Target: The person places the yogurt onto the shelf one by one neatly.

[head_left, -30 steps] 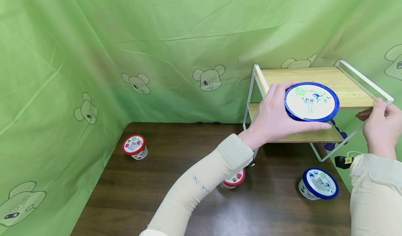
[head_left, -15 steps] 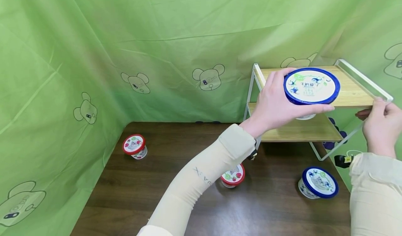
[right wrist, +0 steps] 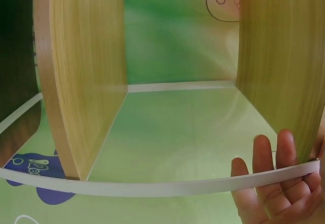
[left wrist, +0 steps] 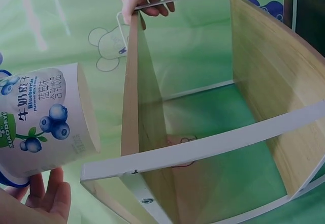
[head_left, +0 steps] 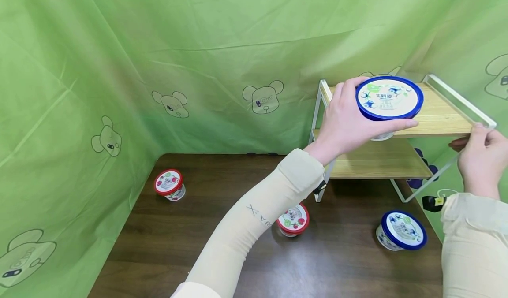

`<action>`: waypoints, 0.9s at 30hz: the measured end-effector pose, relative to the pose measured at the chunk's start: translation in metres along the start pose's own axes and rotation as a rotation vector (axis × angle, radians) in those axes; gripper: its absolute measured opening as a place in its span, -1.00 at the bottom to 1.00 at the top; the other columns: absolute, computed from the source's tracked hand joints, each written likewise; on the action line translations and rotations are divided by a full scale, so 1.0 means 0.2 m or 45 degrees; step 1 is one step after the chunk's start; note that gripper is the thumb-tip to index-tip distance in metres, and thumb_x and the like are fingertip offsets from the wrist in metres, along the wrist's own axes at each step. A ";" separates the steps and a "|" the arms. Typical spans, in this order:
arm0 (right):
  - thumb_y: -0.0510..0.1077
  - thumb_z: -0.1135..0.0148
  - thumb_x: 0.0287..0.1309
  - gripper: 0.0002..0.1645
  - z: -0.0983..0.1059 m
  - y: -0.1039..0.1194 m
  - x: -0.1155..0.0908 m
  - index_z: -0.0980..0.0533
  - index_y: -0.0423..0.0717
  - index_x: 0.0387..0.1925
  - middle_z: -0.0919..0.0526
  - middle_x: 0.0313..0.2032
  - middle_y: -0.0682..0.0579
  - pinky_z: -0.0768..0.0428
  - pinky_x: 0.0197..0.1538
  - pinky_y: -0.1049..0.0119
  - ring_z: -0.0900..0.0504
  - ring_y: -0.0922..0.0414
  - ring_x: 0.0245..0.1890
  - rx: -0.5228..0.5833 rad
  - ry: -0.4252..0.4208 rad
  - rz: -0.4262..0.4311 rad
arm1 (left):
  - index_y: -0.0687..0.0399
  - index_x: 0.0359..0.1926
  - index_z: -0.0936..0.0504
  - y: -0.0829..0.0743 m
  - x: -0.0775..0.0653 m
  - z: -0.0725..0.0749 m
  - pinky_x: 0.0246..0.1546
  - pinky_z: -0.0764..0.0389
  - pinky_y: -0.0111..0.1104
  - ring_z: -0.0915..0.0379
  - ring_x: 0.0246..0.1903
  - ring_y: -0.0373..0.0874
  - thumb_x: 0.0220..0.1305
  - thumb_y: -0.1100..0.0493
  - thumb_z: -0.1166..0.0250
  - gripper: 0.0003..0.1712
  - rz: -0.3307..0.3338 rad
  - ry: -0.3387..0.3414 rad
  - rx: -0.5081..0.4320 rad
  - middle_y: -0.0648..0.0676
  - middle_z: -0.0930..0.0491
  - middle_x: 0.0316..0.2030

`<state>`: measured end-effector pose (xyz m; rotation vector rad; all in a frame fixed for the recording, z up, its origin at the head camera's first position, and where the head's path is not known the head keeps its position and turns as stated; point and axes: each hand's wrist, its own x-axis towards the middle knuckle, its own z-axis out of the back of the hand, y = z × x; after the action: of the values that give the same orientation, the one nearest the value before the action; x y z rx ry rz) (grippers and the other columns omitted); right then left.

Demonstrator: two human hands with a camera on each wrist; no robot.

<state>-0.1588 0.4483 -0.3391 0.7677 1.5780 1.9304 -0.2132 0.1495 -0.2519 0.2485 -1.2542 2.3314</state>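
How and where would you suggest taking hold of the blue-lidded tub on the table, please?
I would probably take the blue-lidded tub by its wall, just under the lid, coming from the near side: it looks upright, the lid overhangs the wall, and the shelf rack stands beyond it.

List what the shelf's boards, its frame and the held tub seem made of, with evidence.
Boards: wood or laminate, smooth; visible grain. Frame: probably painted metal; thin white bars, a screw. Held tub: plastic or coated card, unclear; smooth printed wall.

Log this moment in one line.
left hand: holds blue-lidded tub | tub: lid up, not touching shelf rack | right hand: grips rack frame
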 end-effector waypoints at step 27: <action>0.10 0.09 0.58 -0.72 0.01 0.01 -0.01 -0.52 0.13 -0.12 -0.64 -0.60 0.33 -0.36 -0.60 0.57 -0.60 0.45 -0.55 0.017 0.020 0.004 | -0.34 0.34 -0.23 -0.05 0.08 -0.05 -0.21 -0.30 -0.65 -0.06 -0.06 -0.58 -0.34 -0.47 -0.63 0.21 0.125 -0.146 -0.073 -0.38 -0.18 0.02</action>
<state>-0.1556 0.4477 -0.3369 0.7625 1.6018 1.9344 -0.2227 0.1676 -0.2447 0.3118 -1.4160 2.3885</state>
